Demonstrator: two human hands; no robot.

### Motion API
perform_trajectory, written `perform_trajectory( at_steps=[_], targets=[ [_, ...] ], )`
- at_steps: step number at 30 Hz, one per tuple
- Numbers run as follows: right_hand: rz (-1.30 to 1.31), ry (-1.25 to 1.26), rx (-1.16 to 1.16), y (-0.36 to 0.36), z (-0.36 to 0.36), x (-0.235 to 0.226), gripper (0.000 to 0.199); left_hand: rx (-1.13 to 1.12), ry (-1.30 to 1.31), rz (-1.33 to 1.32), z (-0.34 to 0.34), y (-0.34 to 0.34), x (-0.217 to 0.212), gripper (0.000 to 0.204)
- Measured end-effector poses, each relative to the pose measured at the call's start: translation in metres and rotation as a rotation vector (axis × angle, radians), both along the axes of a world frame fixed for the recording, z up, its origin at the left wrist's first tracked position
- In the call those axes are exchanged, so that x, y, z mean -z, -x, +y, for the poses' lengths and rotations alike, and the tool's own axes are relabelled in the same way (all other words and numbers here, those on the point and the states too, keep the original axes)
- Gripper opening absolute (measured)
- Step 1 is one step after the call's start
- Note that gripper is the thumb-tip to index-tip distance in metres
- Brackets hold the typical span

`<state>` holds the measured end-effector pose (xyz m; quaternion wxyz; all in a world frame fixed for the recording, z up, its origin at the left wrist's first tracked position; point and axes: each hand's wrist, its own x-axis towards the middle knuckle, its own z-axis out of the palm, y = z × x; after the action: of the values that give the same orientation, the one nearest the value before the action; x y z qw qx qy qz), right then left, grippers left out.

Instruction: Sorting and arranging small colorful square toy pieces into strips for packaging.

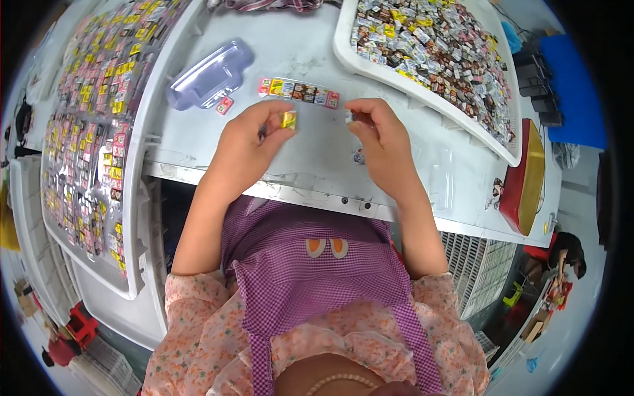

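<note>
Between finger and thumb, my left hand [247,145] pinches a small yellow box-shaped piece [288,119]; a darker bit shows within its curled fingers. Across from it, my right hand [383,138] is closed on a small whitish piece [349,117], partly covered by the fingertips. Just beyond both hands lies a row of small coloured boxes [298,92], pink at the ends with yellow, dark and white between. A clear plastic tray [210,74] rests to the left, with a small pink box [224,105] beside it. Near my right thumb is another small dark-and-white piece [358,156].
A white bin [422,84] full of loose small boxes stands at the far right. Along the left, a white crate [137,171] holds packed rows. A red-and-gold box [526,178] sits by the table's right end. Clear plastic [441,178] lies near my right forearm.
</note>
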<state>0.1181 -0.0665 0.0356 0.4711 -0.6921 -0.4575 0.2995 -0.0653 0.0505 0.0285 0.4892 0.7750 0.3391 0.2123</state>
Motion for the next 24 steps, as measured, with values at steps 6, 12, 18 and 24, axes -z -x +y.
perform_trajectory(
  at_steps=[6, 12, 18, 24],
  targets=[
    [-0.585, -0.184, -0.110, 0.006, 0.026, 0.030, 0.029, 0.041, -0.359, -0.058, 0.008, -0.024, 0.017, 0.030],
    [-0.751, -0.226, -0.074, 0.010, 0.031, 0.042, 0.028, 0.033, -0.523, -0.051, 0.009, -0.030, 0.023, 0.029],
    [-0.707, -0.224, -0.050, 0.013, 0.034, 0.045, 0.025, 0.057, -0.608, 0.053, 0.007, -0.027, 0.027, 0.031],
    [-0.702, -0.215, -0.061, 0.014, 0.035, 0.044, 0.025, 0.039, -0.633, 0.026, 0.007, -0.021, 0.031, 0.032]
  ],
)
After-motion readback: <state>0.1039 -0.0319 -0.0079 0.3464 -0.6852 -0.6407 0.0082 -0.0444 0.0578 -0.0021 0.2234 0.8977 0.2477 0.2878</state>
